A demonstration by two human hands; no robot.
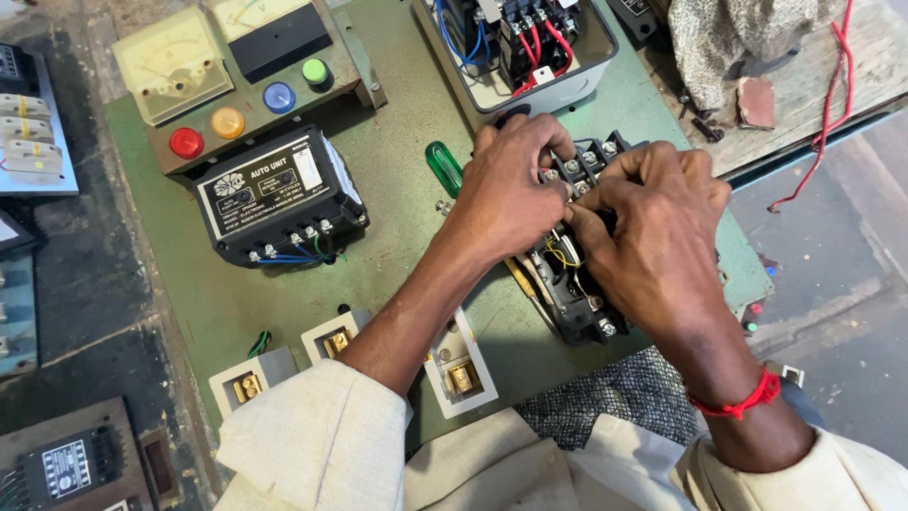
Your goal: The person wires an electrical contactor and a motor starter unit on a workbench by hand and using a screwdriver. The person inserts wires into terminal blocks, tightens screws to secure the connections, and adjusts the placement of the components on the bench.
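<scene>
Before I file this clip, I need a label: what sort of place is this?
Probably an electrical repair or panel-wiring workshop. Both hands, left hand and right hand, grip a black terminal-block contactor on a green metal panel board beside cream analogue meters.

A black plastic switch block with silver screws (pixel 575 284) lies on a green metal board (pixel 397 180). It is long and sits tilted, one end near the top and one end lower down. Thin yellow wires (pixel 560 254) show in its middle. Both hands cover much of it, so its top is partly hidden.
</scene>
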